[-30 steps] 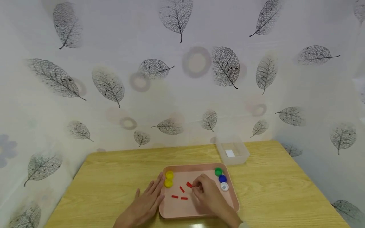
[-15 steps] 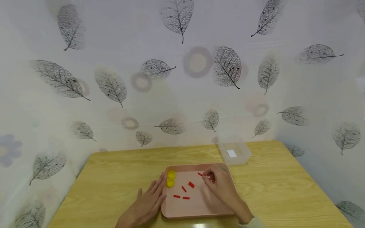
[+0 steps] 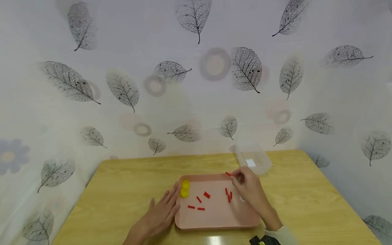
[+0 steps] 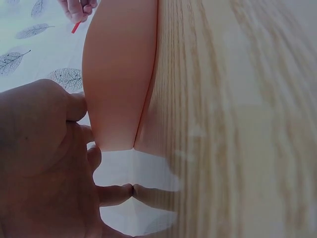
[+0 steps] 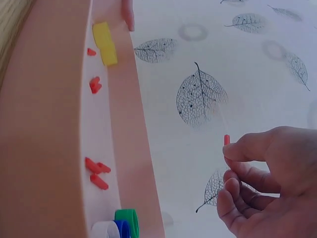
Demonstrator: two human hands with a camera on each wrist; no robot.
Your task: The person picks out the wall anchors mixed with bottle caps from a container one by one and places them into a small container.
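Note:
On the pink tray (image 3: 214, 217) lie several short red sticks, some toward the left and three grouped at the right (image 3: 229, 197). My right hand (image 3: 251, 187) is raised over the tray's back right part, pinching one red stick (image 5: 227, 139) between thumb and index finger. My left hand (image 3: 160, 214) rests at the tray's left side, fingers extended and touching its rim. Two yellow bottle caps (image 3: 185, 189) sit in the back left corner. Green (image 5: 131, 223), blue (image 5: 123, 229) and white (image 5: 104, 229) caps line the right side, mostly hidden by my right hand in the head view.
Behind the tray, near the back edge of the wooden table (image 3: 122, 183), stands a clear plastic box (image 3: 261, 163) with a white label. A leaf-patterned covering (image 3: 190, 102) hangs around the table. Something black (image 3: 263, 240) shows by the right sleeve.
My right hand has carried a red stick from the tray's middle toward the back right and up. The three right-hand sticks have come into view. My left hand stays at the rim.

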